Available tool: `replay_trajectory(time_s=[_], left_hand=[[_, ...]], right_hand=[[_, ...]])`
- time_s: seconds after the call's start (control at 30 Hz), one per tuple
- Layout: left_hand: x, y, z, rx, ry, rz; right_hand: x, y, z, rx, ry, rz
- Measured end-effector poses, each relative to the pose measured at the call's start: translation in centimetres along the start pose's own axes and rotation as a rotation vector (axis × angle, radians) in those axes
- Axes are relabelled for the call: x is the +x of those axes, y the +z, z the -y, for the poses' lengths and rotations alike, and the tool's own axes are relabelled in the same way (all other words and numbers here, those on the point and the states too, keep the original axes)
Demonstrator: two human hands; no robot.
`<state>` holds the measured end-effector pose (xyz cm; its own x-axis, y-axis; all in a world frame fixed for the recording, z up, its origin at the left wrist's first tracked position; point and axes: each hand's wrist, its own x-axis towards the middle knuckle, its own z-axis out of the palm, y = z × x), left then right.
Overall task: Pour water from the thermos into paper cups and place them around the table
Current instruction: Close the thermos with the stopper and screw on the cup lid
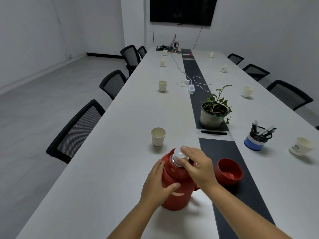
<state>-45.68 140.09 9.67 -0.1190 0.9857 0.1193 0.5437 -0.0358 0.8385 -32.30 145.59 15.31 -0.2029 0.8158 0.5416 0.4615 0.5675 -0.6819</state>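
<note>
A: How far along does the job look from here?

B: Close to its end, I judge; paper cups already stand down both long sides of the counter (120,128): four on the left, the nearest cup (158,136) just beyond the thermos (174,185), and four on the right, with the nearest right-hand cup (301,147) past the pen holder (257,139); whether they hold water I cannot tell, since only the rims and pale insides show.

A: And the thermos itself?

B: It stands upright on the near end of the counter, beside the dark centre strip; its red outer cap (229,170) lies mouth-up on that strip, just to the right, apart from the flask.

A: What are the hands doing?

B: The left hand (158,184) has its grip wrapped round the red body, thumb across the front, steadying it; the right hand (196,163) has its grip closed on the white stopper (178,155) at the neck, fingers curled over the top.

A: Opening or closing it?

B: The view alone cannot settle that; given the cups set at every seat in view, I would guess sealing up; what seems left is seating the stopper and putting the red cap back on.
</note>
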Motion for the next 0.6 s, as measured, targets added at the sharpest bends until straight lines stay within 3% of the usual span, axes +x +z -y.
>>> replay_trajectory(time_s=[0.23, 0.43, 0.6], left_hand=[[0.0, 0.1, 0.1, 0.004, 0.014, -0.011], [0.1, 0.2, 0.4, 0.009, 0.000, -0.019], [-0.1, 0.1, -0.1, 0.004, -0.003, -0.025]], right_hand=[[-0.9, 0.1, 0.1, 0.011, 0.035, -0.043], [-0.2, -1.3, 0.0, -0.125, 0.035, 0.115], [1.8, -1.9, -0.1, -0.308, -0.073, 0.385]])
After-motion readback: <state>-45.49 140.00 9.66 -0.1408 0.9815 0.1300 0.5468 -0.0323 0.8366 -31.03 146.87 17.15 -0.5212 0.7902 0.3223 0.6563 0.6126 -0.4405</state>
